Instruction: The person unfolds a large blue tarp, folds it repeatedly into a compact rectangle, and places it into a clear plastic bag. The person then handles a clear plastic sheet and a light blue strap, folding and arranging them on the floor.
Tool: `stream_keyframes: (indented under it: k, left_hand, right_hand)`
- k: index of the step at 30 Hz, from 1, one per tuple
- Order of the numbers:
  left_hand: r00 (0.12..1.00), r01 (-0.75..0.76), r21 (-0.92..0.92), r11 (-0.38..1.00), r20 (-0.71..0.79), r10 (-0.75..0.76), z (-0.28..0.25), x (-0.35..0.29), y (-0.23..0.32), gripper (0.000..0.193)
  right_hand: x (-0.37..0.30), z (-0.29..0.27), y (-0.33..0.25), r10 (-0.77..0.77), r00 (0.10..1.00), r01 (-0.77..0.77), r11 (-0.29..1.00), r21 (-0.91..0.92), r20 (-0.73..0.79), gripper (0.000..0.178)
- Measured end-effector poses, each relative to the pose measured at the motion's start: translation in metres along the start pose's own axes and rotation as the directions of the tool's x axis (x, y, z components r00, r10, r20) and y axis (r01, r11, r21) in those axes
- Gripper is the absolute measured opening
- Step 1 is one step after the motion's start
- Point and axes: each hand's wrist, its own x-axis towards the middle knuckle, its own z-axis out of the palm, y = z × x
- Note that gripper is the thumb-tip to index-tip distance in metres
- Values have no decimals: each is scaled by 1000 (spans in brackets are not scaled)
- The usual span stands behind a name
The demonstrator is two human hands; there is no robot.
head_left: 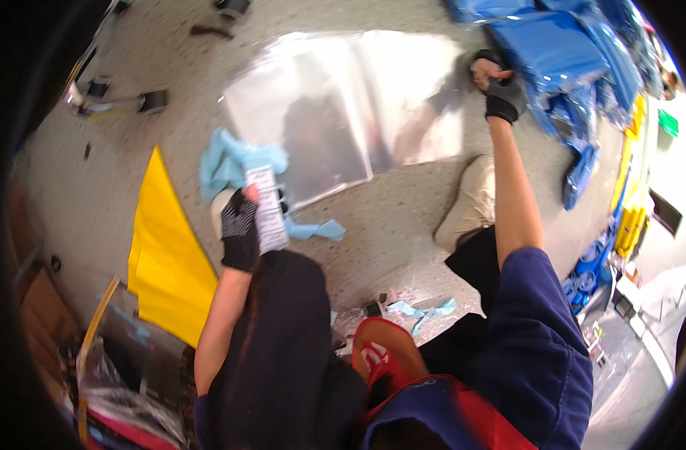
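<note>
In my left hand (pixel 239 225), which wears a black dotted fingerless glove, is a strip of white printed labels (pixel 269 214), pinched under the thumb. Crumpled light-blue strips (pixel 230 161) lie around it near my left shoe. My right hand (pixel 499 86), gloved in the same way, reaches out to the far right with its fingers curled. It is beside a pile of blue items in clear plastic wrap (pixel 553 56); whether it grips anything is hidden. Between my hands, flat clear plastic bags (pixel 320 124) overlap on the floor.
A yellow sheet (pixel 166 255) lies at the left. Beyond it is a metal frame with black wheels (pixel 121 101). Boxes and plastic wrap (pixel 125 397) fill the lower left. My beige shoe (pixel 469 202) stands right of the bags. Yellow and blue parts (pixel 628 229) line the right side.
</note>
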Motion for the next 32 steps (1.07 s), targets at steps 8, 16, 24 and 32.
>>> stream_keyframes:
  k: [8,16,24,32]
  left_hand:
    - [999,19,233,972,-37,-11,-13,-35,20,39]
    - [989,-105,493,863,144,38,-14,-61,51,33]
    - [966,-65,792,606,-102,237,-135,-30,23,31]
    - [428,-213,901,377,-260,865,-416,-94,118,46]
  right_hand:
    - [-204,-142,-279,-631,219,-771,356,528,744,52]
    - [-215,-137,-272,-688,342,-507,439,742,640,23]
    - [-203,-74,-253,-240,858,-200,657,727,453,19]
    - [-239,-56,-221,-704,663,439,641,630,255,54]
